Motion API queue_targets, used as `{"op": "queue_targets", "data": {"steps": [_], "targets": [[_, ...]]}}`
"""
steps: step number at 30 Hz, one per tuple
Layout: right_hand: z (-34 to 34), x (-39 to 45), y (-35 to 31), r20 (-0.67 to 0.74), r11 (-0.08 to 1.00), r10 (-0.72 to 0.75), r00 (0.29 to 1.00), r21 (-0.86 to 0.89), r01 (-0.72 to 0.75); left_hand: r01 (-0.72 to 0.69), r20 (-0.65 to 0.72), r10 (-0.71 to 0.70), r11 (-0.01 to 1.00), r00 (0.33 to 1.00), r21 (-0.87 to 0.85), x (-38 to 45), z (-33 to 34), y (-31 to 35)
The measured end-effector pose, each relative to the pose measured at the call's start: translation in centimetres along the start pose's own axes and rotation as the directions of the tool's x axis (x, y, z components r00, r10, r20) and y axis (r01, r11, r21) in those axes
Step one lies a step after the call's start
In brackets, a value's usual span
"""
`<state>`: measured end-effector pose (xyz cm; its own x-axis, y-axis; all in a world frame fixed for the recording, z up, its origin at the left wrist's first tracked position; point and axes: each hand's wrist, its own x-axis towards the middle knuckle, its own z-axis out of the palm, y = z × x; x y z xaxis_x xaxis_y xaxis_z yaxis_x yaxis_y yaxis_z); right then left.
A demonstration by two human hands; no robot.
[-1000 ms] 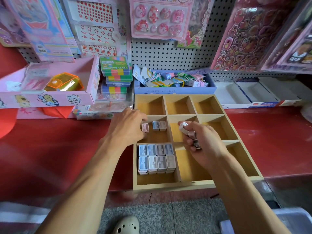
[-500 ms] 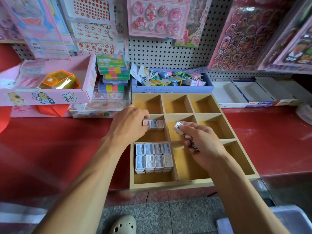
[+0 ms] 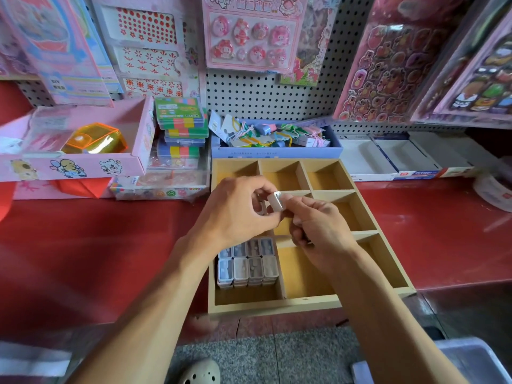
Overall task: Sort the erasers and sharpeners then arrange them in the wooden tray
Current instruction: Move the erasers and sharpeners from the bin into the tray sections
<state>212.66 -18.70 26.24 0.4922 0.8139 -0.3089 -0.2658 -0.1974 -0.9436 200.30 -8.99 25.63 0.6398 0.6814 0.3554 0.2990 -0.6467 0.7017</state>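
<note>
Head view: wooden tray with nine compartments, lying on red surface, near edge overhanging it. Near-left compartment: block of sharpeners, two rows of four, packed tight. Left hand and right hand meet above the tray's middle; both pinch one white sharpener at the fingertips. Right hand's other fingers curl round further small pieces, too hidden to identify. Behind tray: blue box of tagged items, touching the tray's far edge. Left of tray: pink box holding an orange transparent case; stacked colourful packs beside it. Pegboard with sticker sheets behind.
</note>
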Motion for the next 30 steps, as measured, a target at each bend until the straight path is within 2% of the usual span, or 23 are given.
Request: {"op": "queue_targets", "data": {"steps": [4, 7, 12, 14, 19, 22, 24, 26, 30], "targets": [[-0.5, 0.2, 0.2, -0.061, 0.982, -0.084, 0.995, -0.176, 0.072, 0.053, 0.042, -0.053, 0.999, 0.998, -0.006, 0.2, -0.5, -0.6], [-0.5, 0.5, 0.4, -0.023, 0.937, -0.175, 0.984, -0.311, 0.159, 0.056, 0.084, -0.056, 0.998, 0.995, 0.003, 0.2, -0.7, -0.8], [-0.2, 1.3, 0.4, 0.033, 0.910, -0.144, 0.989, -0.389, 0.146, 0.046, 0.120, -0.040, 0.998, 0.992, -0.045, 0.3, -0.6, -0.4], [-0.3, 1.3, 0.2, 0.063, 0.931, -0.099, 0.993, -0.346, 0.115, 0.078, 0.135, -0.061, 0.989, 0.989, -0.128, 0.4, -0.6, -0.4], [-0.7, 1.2, -0.1, 0.281, 0.997, 0.073, 0.957, -0.014, -0.072, 0.123, 0.177, -0.081, 0.962, 0.981, -0.245, 0.6, -1.6, -0.3], [-0.4, 1.2, -0.1, 0.288, 0.987, 0.120, 0.950, 0.071, -0.146, 0.146, 0.191, -0.098, 0.956, 0.977, -0.256, 0.5, -2.1, -0.4], [-0.2, 1.4, 0.0, 0.198, 0.991, 0.120, 0.973, 0.036, -0.129, 0.163, 0.168, -0.134, 0.971, 0.977, -0.175, 0.5, -2.4, -1.0], [-0.3, 1.6, 0.1, 0.080, 0.992, 0.115, 0.990, 0.038, -0.118, 0.174, 0.106, -0.173, 0.985, 0.979, -0.003, 0.3, -3.0, -2.1], [-1.2, 1.6, -0.3, -0.055, 0.988, 0.088, 0.995, 0.128, -0.080, 0.234, 0.022, -0.257, 0.909, 0.966, 0.344, -0.2, -4.2, -4.1]]}}
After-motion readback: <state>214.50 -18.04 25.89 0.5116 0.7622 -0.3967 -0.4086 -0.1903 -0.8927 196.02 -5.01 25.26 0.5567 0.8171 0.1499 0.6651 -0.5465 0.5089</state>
